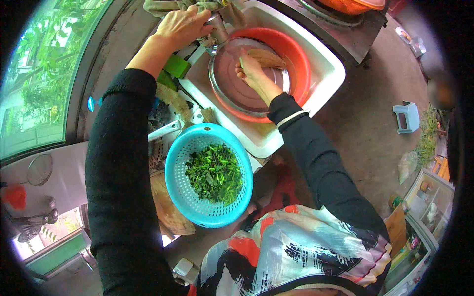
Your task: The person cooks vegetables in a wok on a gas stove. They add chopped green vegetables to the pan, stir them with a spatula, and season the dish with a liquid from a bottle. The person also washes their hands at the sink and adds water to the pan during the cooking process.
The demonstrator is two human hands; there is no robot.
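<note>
My left hand [186, 26] rests over a metal faucet [218, 31] at the sink's upper left edge, its fingers bent on the top. My right hand [249, 70] is above a round lid or pan with a bright metal rim [237, 105], which sits in a red plastic basin [301, 63] in the white sink [329, 74]. Against that hand lies a brown, fibrous thing like a loofah scrubber [267, 58]; the fingers look curled round part of it. A blue plastic colander [174, 166] with chopped green leaves [214, 174] stands nearer my body, below the sink.
A green sponge [177, 66] and a pale handle [164, 130] lie left of the sink. The wooden board [172, 207] is partly under the colander. Beyond the sink is a stove [355, 37] with an orange container [351, 5]. A small blue stool [406, 117] stands on the floor at right.
</note>
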